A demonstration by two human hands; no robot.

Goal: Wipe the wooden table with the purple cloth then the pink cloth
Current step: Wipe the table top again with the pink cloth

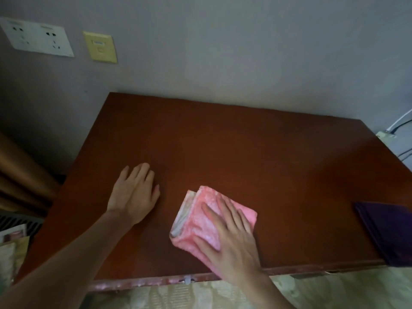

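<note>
A folded pink cloth [198, 217] lies on the reddish-brown wooden table [245, 152] near its front edge. My right hand [231, 239] lies flat on top of the pink cloth, fingers spread, pressing it onto the wood. To its left my left hand [133, 195] rests palm down on the bare table with nothing in it. The folded purple cloth [388, 233] sits at the table's front right corner, apart from both hands.
The table's back edge meets a grey wall [223, 52] with white sockets [38, 39] and a yellow plate [100, 46]. A brown curtain [20, 179] hangs at the left. A power strip with cables [388, 134] is at the right. Patterned fabric [334, 291] lies below the front edge.
</note>
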